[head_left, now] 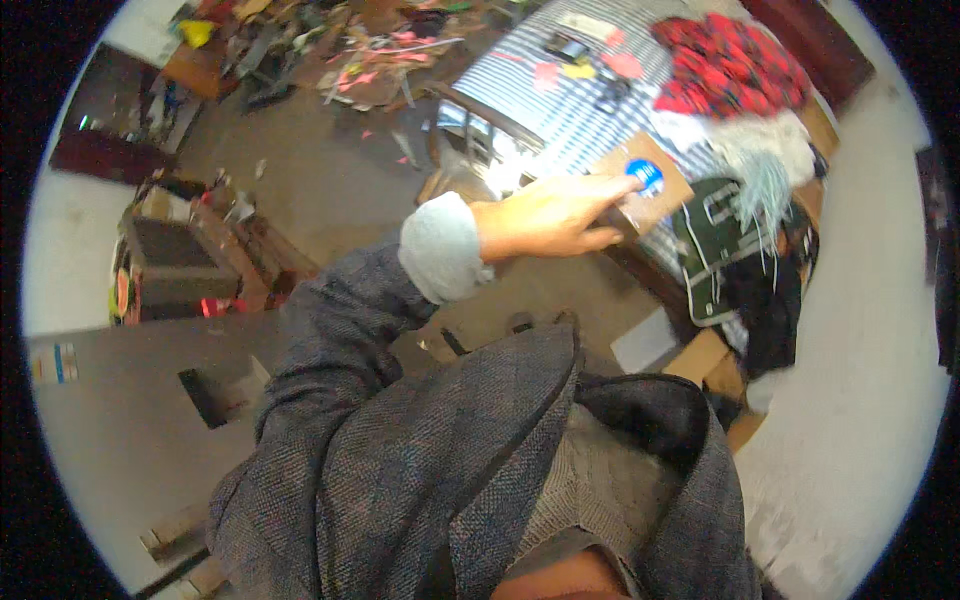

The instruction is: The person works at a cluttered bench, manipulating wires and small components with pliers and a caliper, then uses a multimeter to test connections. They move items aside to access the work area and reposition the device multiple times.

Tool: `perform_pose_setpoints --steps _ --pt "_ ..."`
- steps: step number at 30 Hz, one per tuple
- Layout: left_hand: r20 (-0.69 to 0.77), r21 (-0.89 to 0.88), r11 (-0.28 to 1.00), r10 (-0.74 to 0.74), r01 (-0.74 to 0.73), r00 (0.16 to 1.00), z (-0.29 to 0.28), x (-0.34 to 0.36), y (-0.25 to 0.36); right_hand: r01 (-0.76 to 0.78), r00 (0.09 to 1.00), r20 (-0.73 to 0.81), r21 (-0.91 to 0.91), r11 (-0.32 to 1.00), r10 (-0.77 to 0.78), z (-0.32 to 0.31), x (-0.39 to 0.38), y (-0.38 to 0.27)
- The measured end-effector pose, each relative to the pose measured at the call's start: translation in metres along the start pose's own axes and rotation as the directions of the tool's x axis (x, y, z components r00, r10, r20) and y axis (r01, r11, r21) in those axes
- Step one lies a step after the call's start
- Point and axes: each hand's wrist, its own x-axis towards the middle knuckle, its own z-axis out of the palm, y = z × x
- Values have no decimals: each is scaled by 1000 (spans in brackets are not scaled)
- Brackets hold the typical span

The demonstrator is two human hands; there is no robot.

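Note:
My left hand [560, 213] reaches across to the right from a grey tweed sleeve with a turned-back pale cuff. Its stretched fingers lie over a flat brown cardboard piece [660, 205], with the tips at a round blue sticker [645, 177]. The thumb stands apart at the card's near left edge. No grip round the card shows, though its underside is hidden. Beneath and around it is the edge of a bed with a blue-and-white striped sheet [520, 70]. My right hand is out of view.
A wooden chair [480, 115] stands against the bed's left side. On the bed lie a red-black cloth [735, 70], a dark green bag [708, 240] and dark clothing [765, 310]. Scraps [385, 65] litter the far floor. A cardboard box [708, 360] sits near the right wall.

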Motion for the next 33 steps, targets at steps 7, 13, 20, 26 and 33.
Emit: perform_pose_setpoints --steps 7,13,20,26,33 --pt "-60 108 846 -519 523 852 -163 -162 -143 557 780 -365 38 829 -507 -198 105 -309" --pt "-33 78 727 -681 682 731 -279 -300 -276 664 735 -271 102 741 -621 -181 104 -572" --pt "27 -66 693 -718 717 696 -413 -383 -356 750 658 161 -230 620 -736 -9 177 -756" --pt "-88 -43 718 -695 695 713 -520 -385 -443 732 653 116 -347 586 -748 -159 167 -892" --pt "-65 54 753 -652 656 755 -611 -407 -601 767 614 49 -271 581 -788 -257 165 -1148"
